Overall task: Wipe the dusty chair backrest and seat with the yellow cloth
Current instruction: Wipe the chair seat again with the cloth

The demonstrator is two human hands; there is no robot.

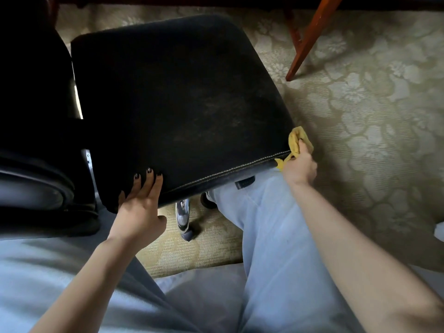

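Note:
The black chair seat (180, 97) fills the middle of the view, its fabric showing faint dusty patches. Its dark backrest (28, 92) stands at the left, mostly in shadow. My left hand (141, 203) rests on the seat's near left corner with straight fingers laid on the fabric and the thumb below the edge. My right hand (299, 164) grips the bunched yellow cloth (298, 138) against the seat's near right corner, at the stitched front edge.
A patterned beige carpet (360, 111) covers the floor. A red-brown wooden furniture leg (310, 39) slants down at the upper right. The chair's chrome base leg (183, 217) and a caster show under the seat, beside my light blue trouser legs (269, 236).

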